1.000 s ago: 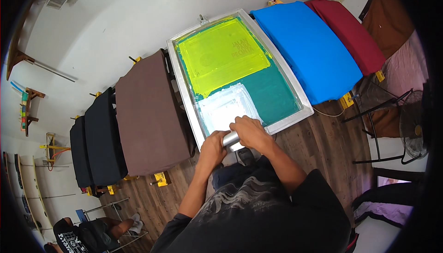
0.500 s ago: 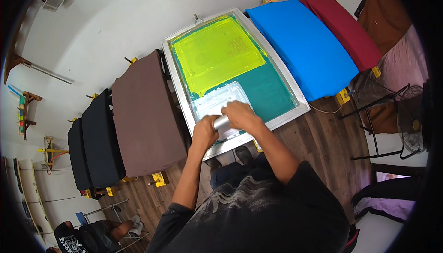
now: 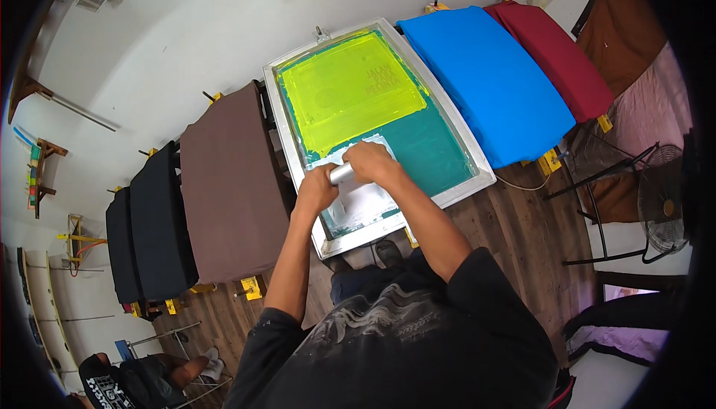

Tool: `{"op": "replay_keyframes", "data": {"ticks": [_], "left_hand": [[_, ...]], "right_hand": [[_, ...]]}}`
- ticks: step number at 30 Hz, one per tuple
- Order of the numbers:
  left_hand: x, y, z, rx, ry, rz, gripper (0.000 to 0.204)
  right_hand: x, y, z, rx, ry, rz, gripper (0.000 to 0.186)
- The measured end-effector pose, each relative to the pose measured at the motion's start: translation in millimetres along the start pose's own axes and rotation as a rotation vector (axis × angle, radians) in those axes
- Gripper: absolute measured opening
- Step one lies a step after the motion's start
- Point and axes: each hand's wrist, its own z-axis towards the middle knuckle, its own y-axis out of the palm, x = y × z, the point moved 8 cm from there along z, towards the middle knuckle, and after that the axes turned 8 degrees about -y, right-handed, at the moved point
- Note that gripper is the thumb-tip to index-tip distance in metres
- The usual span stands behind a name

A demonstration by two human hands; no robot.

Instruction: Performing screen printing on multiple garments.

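A silver-rimmed printing screen (image 3: 447, 193) lies in front of me, its mesh dark green. Bright yellow-green (image 3: 335, 99) covers the far part, with faint lettering at its right. White ink (image 3: 363, 206) is spread over the near left part. Both my hands are closed round the pale bar handle of a squeegee (image 3: 342, 173), over the white patch. My left hand (image 3: 318, 188) grips its left end, and my right hand (image 3: 371, 163) holds it farther right. The squeegee's blade is hidden under my hands.
Left of the screen are boards covered in brown cloth (image 3: 227, 185) and black cloth (image 3: 160, 222). Blue cloth (image 3: 485, 85) and dark red cloth (image 3: 552, 55) cover boards at right. A standing fan (image 3: 664, 204) is far right. Another person (image 3: 142, 379) sits at lower left.
Both hands have pushed the squeegee away from me across the white ink, toward the yellow-green area. More white shows on the near side of my hands. The whole view has shifted slightly.
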Motion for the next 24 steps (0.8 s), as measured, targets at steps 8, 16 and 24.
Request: {"op": "replay_keyframes", "data": {"ticks": [8,16,24], "left_hand": [[14,19,-48,0.041,0.102,0.034,0.051],[24,22,-59,-0.173,0.057,-0.034,0.038],[10,11,-5,0.043,0.094,0.022,0.038]], "right_hand": [[-14,19,-53,0.132,-0.093,0.063,0.022],[-19,13,-67,-0.110,-0.061,0.058,0.027],[5,-2,-14,-0.004,-0.018,0.014,0.029]]}}
